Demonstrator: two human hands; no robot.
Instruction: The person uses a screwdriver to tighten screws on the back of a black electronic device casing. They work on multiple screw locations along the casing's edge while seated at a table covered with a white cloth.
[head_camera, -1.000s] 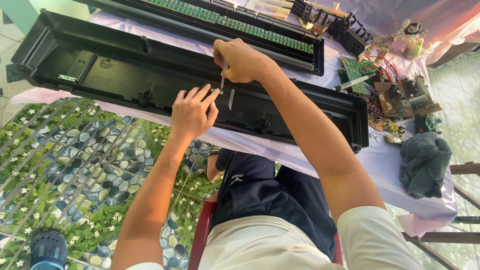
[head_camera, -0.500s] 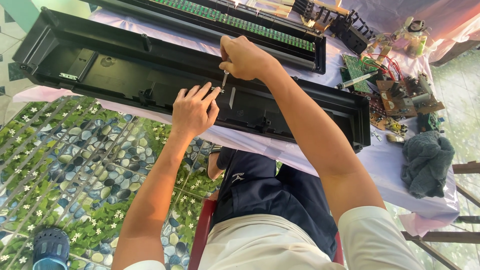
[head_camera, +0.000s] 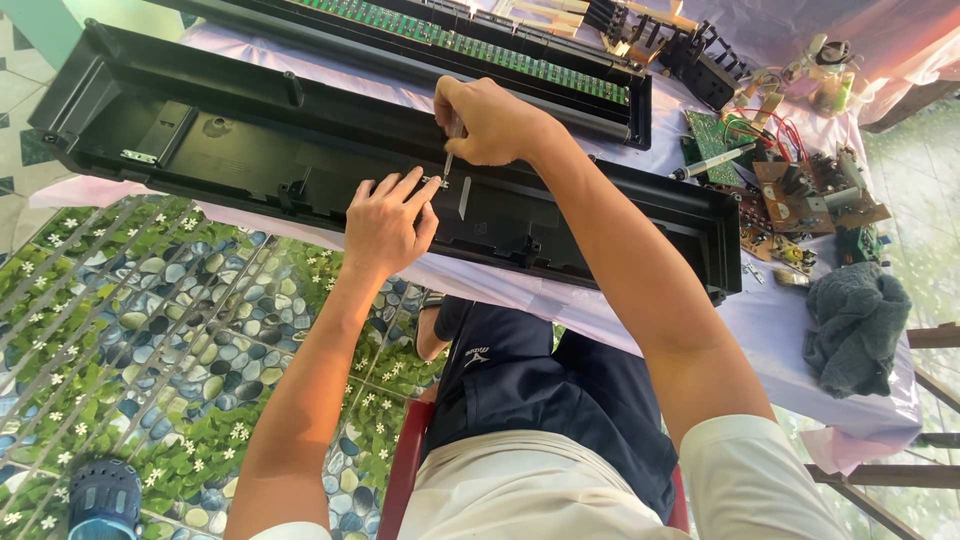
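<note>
**Two hands at work inside a long black casing**

Two bare hands meet over the middle of a long black plastic casing (head_camera: 250, 150) that lies open-side up along the near edge of the table (head_camera: 770, 330), which is covered in a pale lilac cloth. The right hand (head_camera: 495, 120) is closed in a full grip round the handle of a small screwdriver (head_camera: 450, 150), held nearly upright with its tip down on the casing floor. The left hand (head_camera: 385, 222) rests on the near wall of the casing, its fingers stretched forward and loosely spread, the fingertips just beside the screwdriver tip and a small metal part there; whether they pinch anything I cannot tell.

Behind the casing, towards the far edge, lies a second long black unit with a green circuit strip (head_camera: 480, 45) running along it. Near the right end of the table sit loose circuit boards (head_camera: 800, 195) with red wires, and a crumpled grey cloth (head_camera: 860, 325) lies at the near right corner.
</note>
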